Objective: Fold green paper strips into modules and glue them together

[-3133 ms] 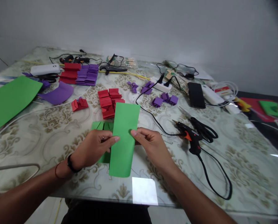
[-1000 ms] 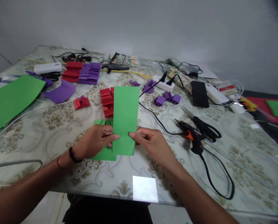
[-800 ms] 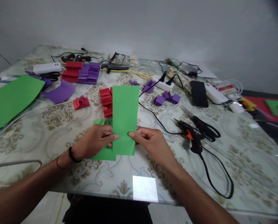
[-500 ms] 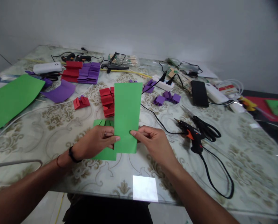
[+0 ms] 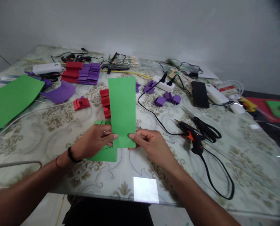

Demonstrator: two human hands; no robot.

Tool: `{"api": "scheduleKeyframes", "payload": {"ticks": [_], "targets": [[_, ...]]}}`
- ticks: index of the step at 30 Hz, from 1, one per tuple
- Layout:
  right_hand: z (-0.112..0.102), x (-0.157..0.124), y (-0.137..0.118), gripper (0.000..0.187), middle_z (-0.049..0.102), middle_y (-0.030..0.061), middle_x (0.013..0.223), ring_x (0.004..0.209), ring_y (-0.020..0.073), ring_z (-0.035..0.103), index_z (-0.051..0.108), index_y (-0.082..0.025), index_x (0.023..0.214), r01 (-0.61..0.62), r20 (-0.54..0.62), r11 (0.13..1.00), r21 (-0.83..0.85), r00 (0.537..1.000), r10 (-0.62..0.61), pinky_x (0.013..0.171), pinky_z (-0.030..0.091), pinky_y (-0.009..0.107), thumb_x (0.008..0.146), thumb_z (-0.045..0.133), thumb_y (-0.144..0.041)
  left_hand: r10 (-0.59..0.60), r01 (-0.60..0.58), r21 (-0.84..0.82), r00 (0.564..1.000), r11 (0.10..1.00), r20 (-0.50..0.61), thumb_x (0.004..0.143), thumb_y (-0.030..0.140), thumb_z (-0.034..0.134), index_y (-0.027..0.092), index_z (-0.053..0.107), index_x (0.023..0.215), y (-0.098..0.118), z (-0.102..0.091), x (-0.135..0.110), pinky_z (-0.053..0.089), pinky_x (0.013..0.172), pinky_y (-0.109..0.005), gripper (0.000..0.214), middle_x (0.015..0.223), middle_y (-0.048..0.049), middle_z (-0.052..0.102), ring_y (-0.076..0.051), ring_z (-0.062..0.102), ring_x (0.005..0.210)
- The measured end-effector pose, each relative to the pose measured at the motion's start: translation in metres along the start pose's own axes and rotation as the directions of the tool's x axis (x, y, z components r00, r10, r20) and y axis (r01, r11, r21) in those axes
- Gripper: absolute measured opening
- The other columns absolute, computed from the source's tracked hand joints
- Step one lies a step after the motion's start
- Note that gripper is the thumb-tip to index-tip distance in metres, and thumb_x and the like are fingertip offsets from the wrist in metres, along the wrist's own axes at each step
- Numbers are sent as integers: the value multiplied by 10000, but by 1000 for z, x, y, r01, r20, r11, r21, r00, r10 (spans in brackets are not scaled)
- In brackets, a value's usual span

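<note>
A plain green paper strip (image 5: 122,110) stands upright between my hands, above the table's front middle. My left hand (image 5: 96,140) pinches its lower left edge, thumb on the near face. At the lower right edge, my right hand (image 5: 149,142) grips it the same way, its other fingers partly behind the strip. Beneath my left hand lies a second green paper piece (image 5: 107,155), partly covered. Folded red paper (image 5: 105,102) sits just behind the strip, which hides part of it. A small folded red piece (image 5: 81,103) rests farther left.
To the right lie a glue gun (image 5: 193,136) with its cord and black scissors (image 5: 207,128). Folded purple pieces (image 5: 168,99) sit near a white power strip (image 5: 163,84). A phone (image 5: 200,94) is farther right. At left are a large green sheet (image 5: 15,99) and purple paper (image 5: 58,91).
Both hands have shifted the green strip slightly left and up. My right thumb now sits closer to the strip's bottom edge.
</note>
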State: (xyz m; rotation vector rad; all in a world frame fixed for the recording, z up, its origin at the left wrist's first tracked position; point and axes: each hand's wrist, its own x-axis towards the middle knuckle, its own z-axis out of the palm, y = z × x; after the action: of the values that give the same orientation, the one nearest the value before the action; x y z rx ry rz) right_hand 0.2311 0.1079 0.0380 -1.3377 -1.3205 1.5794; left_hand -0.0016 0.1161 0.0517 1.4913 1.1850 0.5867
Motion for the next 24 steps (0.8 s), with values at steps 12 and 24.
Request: {"api": "scheduleKeyframes", "payload": {"ticks": [12,24], "targets": [[-3,0,-2,477,669,-12,649,648,194,786,612,-203,694,-38,61,998,-44,997,40,523,421,224,815,827,-611,-9,9,10,1000,1000,-7,930,528,637,201,506,693,-3,-1,1,575,632,-288,425,662,38,517,-176,691,665],[0,2,1,447,743,8,651,668,221,812,677,-199,700,-41,-22,999,7,999,41,576,516,253,739,903,-583,26,-22,-160,999,987,22,883,460,745,212,590,766,-1,4,1,664,693,-349,316,641,36,602,-192,694,708]]}}
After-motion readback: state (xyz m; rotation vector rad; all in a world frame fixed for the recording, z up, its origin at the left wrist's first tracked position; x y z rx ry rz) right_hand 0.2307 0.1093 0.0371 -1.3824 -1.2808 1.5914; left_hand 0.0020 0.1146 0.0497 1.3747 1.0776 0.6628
